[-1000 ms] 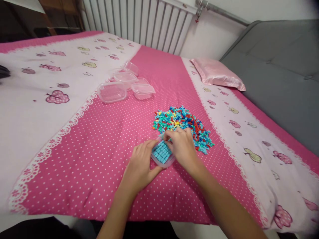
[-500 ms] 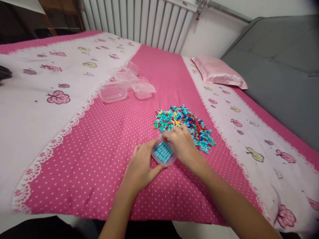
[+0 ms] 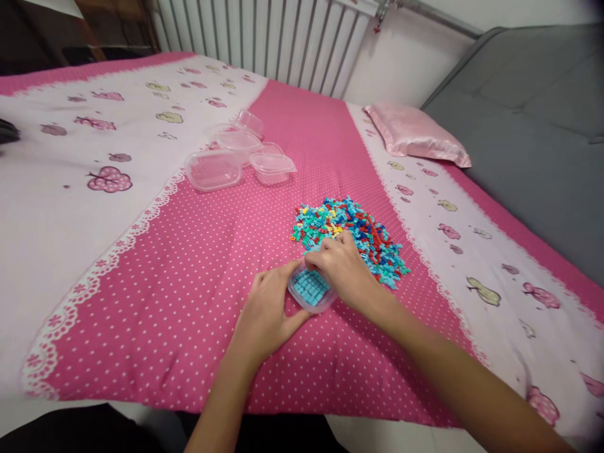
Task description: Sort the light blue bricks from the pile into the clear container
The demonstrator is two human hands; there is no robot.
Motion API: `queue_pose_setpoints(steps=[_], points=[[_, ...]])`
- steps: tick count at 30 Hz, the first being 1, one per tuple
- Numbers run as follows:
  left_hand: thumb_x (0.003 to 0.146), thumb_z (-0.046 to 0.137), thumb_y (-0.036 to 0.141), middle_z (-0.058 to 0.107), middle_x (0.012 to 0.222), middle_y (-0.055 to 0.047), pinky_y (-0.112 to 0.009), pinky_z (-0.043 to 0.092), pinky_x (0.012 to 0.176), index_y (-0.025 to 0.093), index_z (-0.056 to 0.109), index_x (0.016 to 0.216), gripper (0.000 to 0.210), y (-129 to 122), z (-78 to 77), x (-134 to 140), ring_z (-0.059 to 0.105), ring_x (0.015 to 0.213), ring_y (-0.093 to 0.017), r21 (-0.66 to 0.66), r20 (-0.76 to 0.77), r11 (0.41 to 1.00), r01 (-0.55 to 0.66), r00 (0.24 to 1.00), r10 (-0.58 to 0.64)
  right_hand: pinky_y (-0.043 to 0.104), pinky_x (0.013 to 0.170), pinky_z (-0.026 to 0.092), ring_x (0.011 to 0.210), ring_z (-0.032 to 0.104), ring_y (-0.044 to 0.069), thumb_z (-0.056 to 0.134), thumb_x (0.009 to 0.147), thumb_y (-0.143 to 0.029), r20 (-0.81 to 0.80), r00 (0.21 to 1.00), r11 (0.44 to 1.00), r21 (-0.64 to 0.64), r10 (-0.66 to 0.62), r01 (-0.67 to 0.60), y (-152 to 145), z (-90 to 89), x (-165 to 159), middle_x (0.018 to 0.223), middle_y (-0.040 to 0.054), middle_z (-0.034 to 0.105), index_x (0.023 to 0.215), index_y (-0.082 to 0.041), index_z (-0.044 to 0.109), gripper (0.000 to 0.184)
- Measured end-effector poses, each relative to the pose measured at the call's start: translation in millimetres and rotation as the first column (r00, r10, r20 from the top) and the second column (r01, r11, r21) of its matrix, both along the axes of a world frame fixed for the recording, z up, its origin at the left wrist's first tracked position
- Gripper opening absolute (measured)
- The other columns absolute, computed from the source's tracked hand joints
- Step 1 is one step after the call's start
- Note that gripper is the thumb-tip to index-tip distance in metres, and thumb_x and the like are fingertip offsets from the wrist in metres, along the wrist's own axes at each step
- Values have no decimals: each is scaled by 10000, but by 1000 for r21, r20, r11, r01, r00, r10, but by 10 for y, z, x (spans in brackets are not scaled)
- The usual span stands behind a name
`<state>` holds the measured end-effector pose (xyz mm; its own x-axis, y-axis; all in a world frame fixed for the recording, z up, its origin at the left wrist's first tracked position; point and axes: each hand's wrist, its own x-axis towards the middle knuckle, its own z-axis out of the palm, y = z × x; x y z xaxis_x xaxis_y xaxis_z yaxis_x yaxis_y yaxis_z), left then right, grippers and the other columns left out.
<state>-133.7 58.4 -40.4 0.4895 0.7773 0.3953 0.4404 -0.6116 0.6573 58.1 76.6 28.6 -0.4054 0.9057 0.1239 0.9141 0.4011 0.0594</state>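
Note:
A small clear plastic container (image 3: pixel 325 304) stands on the bed, with light-blue building bricks (image 3: pixel 310 287) packed in neat rows inside. My left hand (image 3: pixel 268 308) grips its left side, thumb at the near edge and fingers at the far edge. My right hand (image 3: pixel 337 264) is over the container's far right part, fingers pinched together and pointing down into it. Whatever sits between those fingertips is hidden. Just beyond lies a loose pile of small bricks (image 3: pixel 340 217) in blue, green, red and yellow.
Several clear plastic containers (image 3: pixel 214 171) lie farther back on the pink dotted bedspread (image 3: pixel 189 283). A pink pillow (image 3: pixel 415 135) rests at the back right, beside a grey padded headboard (image 3: pixel 528 126). A white radiator (image 3: pixel 264 41) lines the wall behind.
Both hands stay at the container. My right hand's fingers have shifted very slightly at its far edge, and the view has tilted a little.

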Motion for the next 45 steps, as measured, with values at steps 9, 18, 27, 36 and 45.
queue_pose_setpoints(steps=[9,18,27,36,45], points=[[886,755,388,638,1370,-117,-514,494,1030,272,384,1441,678,3,16,12,631,1216,-314,-1,6,1000,6,1000,-6,381,829,253,885,530,225,620,994,-194,-17,1000,1000,7,-2,2,-32,-29,11,791,40,686,866,-243,748,188],[895,731,363,630,1357,-112,-500,492,1028,268,379,1436,651,-8,30,-2,615,1203,-305,5,12,1000,13,1000,-13,377,817,258,825,533,213,577,989,-117,-87,996,1000,4,-15,15,-57,32,16,737,42,675,823,-220,737,253],[812,653,222,580,1303,-119,-516,496,995,246,338,1430,695,-46,63,-33,576,1160,-309,11,28,998,-62,998,61,367,912,360,1058,611,243,556,1005,-187,-295,950,980,131,-107,151,-25,125,291,1089,85,725,1107,-200,712,188],[814,583,197,526,1287,-135,-590,461,1016,237,318,1437,679,-72,25,-81,523,1170,-330,17,22,991,-133,991,133,438,997,504,1085,656,215,638,988,-296,-247,957,989,-38,-150,145,871,-141,367,1123,56,709,1124,-183,702,187],[827,583,220,537,1309,-130,-595,465,1000,269,319,1456,684,-77,49,-101,516,1173,-339,18,-16,995,-94,995,95,523,1056,439,1207,587,268,683,958,-319,-236,959,988,-20,-156,156,942,-305,258,1226,70,683,1118,-189,715,209]])
